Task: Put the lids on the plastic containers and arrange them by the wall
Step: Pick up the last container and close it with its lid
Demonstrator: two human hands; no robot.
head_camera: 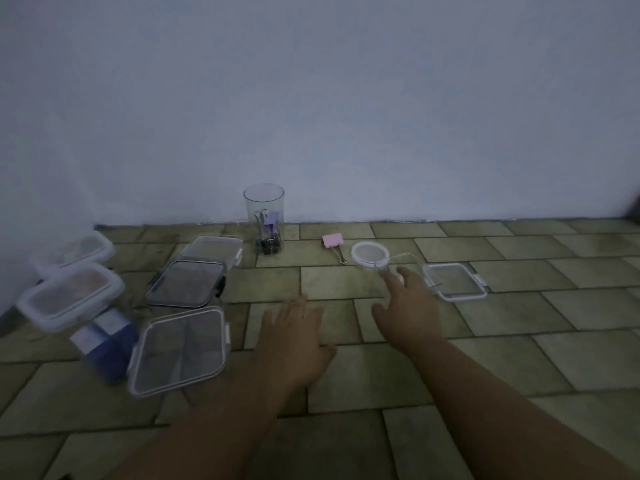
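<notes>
Both my hands are out over the tiled floor (346, 375), palms down. My left hand (294, 337) is spread flat, fingers open, holding nothing, hovering between the lidded boxes and the loose lids. My right hand (408, 306) is also open with nothing gripped; its index fingertip is at the near rim of the round lid (369, 254), can't tell whether it touches.

The round lid lies flat on the floor, just right of a pink binder clip (333, 241). A clear rectangular lid (454, 281) lies flat just right of my right hand.

The tall clear cup (265, 218) stands upright against the wall (311, 116), uncovered, with binder clips inside.

On the left: a clear square container (180, 351) with lid on, nearest me; a dark-rimmed container (185, 282) behind it, lid on; a clear one (212, 251) touching that from behind, closer to the wall. Far left, two white-lidded containers (72, 299) (78, 252), one behind the other; the near one sits tilted on top of something blue, too blurred to identify
</notes>
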